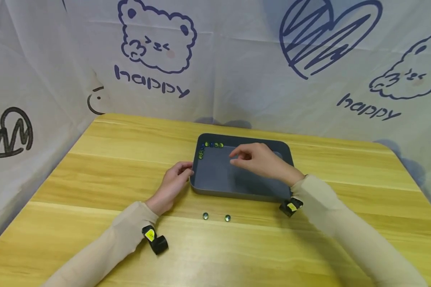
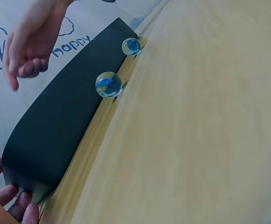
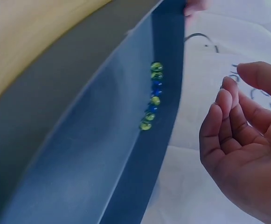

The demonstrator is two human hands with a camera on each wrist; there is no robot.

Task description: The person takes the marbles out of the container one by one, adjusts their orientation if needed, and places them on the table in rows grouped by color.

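A dark grey tray [image 1: 219,171] lies on the wooden table. My left hand [image 1: 172,183] grips its left side, with the thumb near the rim and the fingers [image 2: 21,205] against the outer corner. Above the tray hovers my right hand [image 1: 260,160], its fingers loosely bent, thumb apart from them and nothing visible between. Several green and blue glass marbles [image 3: 155,100] line the tray's far left corner, along two walls. Outside the near wall, two clear marbles with blue inside, a left marble [image 1: 205,216] and a right marble [image 1: 228,218], rest on the table.
The wooden table [image 1: 93,175] extends on all sides of the tray. Behind it hangs a white cloth [image 1: 237,71] with bear and heart drawings. Small black wrist cameras sit on the left sleeve [image 1: 122,227] and the right sleeve [image 1: 330,215].
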